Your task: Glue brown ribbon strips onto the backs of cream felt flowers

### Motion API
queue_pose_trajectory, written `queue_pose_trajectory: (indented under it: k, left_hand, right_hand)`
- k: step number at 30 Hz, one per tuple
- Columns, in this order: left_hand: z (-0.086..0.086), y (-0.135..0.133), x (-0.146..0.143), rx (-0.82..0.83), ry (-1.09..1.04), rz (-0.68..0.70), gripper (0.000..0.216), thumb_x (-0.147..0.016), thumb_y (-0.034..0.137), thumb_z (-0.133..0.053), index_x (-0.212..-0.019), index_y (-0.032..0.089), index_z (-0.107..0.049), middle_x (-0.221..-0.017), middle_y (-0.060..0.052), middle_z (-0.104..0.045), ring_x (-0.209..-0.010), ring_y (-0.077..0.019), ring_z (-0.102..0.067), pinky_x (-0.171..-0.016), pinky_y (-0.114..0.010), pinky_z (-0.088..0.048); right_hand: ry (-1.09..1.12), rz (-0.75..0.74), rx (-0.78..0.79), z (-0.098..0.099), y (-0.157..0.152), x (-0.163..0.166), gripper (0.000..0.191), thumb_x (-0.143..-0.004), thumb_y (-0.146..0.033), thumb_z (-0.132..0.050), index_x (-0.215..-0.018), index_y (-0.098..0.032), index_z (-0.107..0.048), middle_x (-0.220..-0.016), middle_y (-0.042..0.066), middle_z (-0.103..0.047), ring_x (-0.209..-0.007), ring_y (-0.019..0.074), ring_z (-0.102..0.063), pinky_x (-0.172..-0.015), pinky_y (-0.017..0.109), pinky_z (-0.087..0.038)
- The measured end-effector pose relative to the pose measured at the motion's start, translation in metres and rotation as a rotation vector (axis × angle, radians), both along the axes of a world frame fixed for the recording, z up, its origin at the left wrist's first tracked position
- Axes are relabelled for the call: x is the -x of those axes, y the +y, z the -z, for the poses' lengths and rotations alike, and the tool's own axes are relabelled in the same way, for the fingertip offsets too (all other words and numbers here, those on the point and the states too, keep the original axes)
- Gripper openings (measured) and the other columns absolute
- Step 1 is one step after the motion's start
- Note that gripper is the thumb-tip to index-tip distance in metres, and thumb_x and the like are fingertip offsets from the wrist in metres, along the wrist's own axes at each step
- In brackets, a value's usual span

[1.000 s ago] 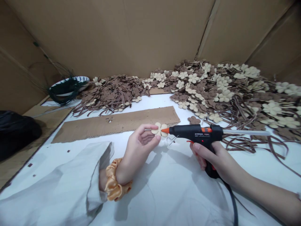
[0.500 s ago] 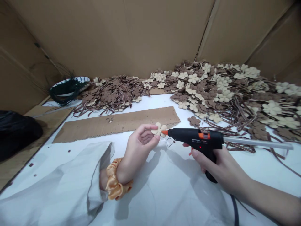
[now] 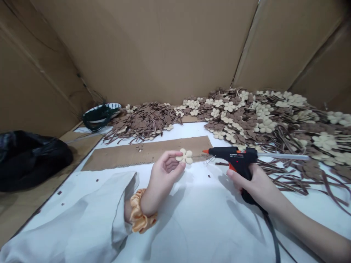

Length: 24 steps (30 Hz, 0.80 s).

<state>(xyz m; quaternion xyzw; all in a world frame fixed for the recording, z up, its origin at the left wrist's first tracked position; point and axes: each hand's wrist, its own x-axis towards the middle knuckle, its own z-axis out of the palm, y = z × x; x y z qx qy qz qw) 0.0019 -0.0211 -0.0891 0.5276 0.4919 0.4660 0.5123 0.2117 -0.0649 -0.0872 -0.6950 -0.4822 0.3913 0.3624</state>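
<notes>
While the left hand (image 3: 164, 179) pinches a cream felt flower (image 3: 185, 156) between narrow fingers (image 3: 171, 155) above a cardboard strip (image 3: 145, 153), the right hand (image 3: 253, 186) wraps closed around the grip of a black hot glue gun (image 3: 236, 155). Its orange nozzle (image 3: 205, 151) points at the flower from the right, near but not touching. Brown and cream flowers (image 3: 246, 117) lie piled on the far side.
</notes>
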Motion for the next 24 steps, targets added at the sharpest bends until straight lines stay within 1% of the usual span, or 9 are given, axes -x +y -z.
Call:
queue_pose_trajectory:
  k: [2,4,6,8,10,14,18,21,24]
  left_hand:
    - [0.002,0.002,0.005,-0.007,0.013,-0.018,0.026,-0.07,0.025,-0.068,-0.091,0.016,-0.056,-0.093,-0.007,-0.068,-0.085,-0.0161,-0.064,-0.072,-0.026,-0.051]
    - [0.004,0.003,0.01,-0.04,0.033,-0.036,0.027,-0.071,0.026,-0.068,-0.092,0.016,-0.056,-0.097,-0.008,-0.067,-0.086,-0.0169,-0.063,-0.072,-0.027,-0.051]
    - [0.006,0.004,0.012,-0.071,0.047,-0.049,0.026,-0.071,0.027,-0.067,-0.092,0.016,-0.055,-0.098,-0.008,-0.067,-0.087,-0.0172,-0.063,-0.072,-0.028,-0.051]
    - [0.007,0.004,0.013,-0.082,0.055,-0.054,0.026,-0.072,0.027,-0.066,-0.092,0.016,-0.055,-0.097,-0.008,-0.067,-0.086,-0.0174,-0.063,-0.072,-0.029,-0.051]
    - [0.008,0.005,0.014,-0.087,0.062,-0.053,0.026,-0.071,0.027,-0.067,-0.092,0.016,-0.055,-0.096,-0.008,-0.067,-0.085,-0.0176,-0.063,-0.073,-0.03,-0.051]
    - [0.009,0.007,0.013,-0.077,0.073,-0.039,0.027,-0.071,0.028,-0.067,-0.092,0.016,-0.055,-0.096,-0.008,-0.067,-0.087,-0.018,-0.063,-0.076,-0.032,-0.05]
    - [0.01,0.007,0.013,-0.032,0.048,-0.027,0.029,-0.071,0.03,-0.067,-0.093,0.016,-0.054,-0.101,-0.009,-0.066,-0.092,-0.0185,-0.063,-0.078,-0.031,-0.049]
    - [0.009,0.009,0.014,-0.053,0.11,-0.057,0.03,-0.071,0.031,-0.068,-0.094,0.016,-0.056,-0.1,-0.008,-0.066,-0.087,-0.0174,-0.062,-0.071,-0.027,-0.049]
    - [0.006,0.013,0.016,-0.081,0.213,-0.074,0.032,-0.07,0.033,-0.069,-0.094,0.016,-0.058,-0.093,-0.007,-0.066,-0.078,-0.0169,-0.06,-0.062,-0.025,-0.047]
  right_hand:
    - [0.047,-0.02,-0.014,0.001,0.009,0.0,0.025,-0.071,-0.04,-0.061,-0.077,-0.02,-0.047,-0.047,-0.006,-0.049,-0.044,0.0125,-0.048,-0.045,0.024,-0.04]
    - [0.095,-0.104,0.001,0.002,0.019,0.001,0.024,-0.072,-0.039,-0.06,-0.072,-0.018,-0.048,-0.047,-0.005,-0.05,-0.044,0.0116,-0.048,-0.046,0.023,-0.039]
    - [0.135,-0.187,0.014,0.004,0.03,0.001,0.028,-0.074,-0.042,-0.058,-0.064,-0.017,-0.049,-0.048,-0.002,-0.051,-0.045,0.0105,-0.046,-0.046,0.023,-0.037]
    - [0.155,-0.239,0.01,0.006,0.041,0.002,0.032,-0.074,-0.045,-0.057,-0.064,-0.016,-0.051,-0.051,-0.001,-0.051,-0.045,0.01,-0.046,-0.045,0.023,-0.035]
    - [0.112,-0.296,0.008,0.008,0.051,0.003,0.034,-0.072,-0.048,-0.059,-0.063,-0.015,-0.054,-0.052,0.0,-0.052,-0.045,0.0102,-0.046,-0.045,0.023,-0.034]
    - [-0.087,-0.422,0.045,0.007,0.065,0.003,0.04,-0.073,-0.052,-0.056,-0.059,-0.015,-0.057,-0.055,0.002,-0.056,-0.047,0.0109,-0.048,-0.047,0.023,-0.033]
    - [-0.531,-0.482,-0.012,0.0,0.07,0.001,0.05,-0.073,-0.064,-0.048,-0.051,-0.019,-0.046,-0.051,0.003,-0.053,-0.045,0.0129,-0.044,-0.044,0.025,-0.027]
    - [-0.766,-0.511,-0.018,-0.005,0.07,0.003,0.053,-0.078,-0.067,-0.037,-0.053,-0.02,-0.044,-0.055,0.007,-0.056,-0.048,0.016,-0.048,-0.045,0.026,-0.028]
    - [-0.815,-0.489,0.003,-0.007,0.068,0.007,0.055,-0.079,-0.066,-0.035,-0.051,-0.02,-0.043,-0.055,0.008,-0.057,-0.049,0.0176,-0.05,-0.045,0.027,-0.027]
